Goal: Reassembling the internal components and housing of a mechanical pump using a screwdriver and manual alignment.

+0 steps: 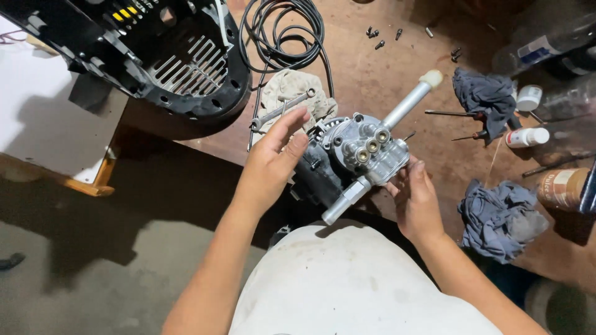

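A silver metal pump head with three brass valve ports and two protruding tubes sits on a dark motor body at the edge of a brown workbench. My left hand rests against the motor's left side, fingers spread and raised, gripping nothing. My right hand touches the pump head's lower right side, fingers curled lightly under it. A grey wrench lies on a beige rag just beyond my left hand.
A black plastic housing with a vent grille sits at the upper left. A coiled black cable, loose screws, screwdrivers, blue-grey rags, small white bottles and a brown can crowd the bench.
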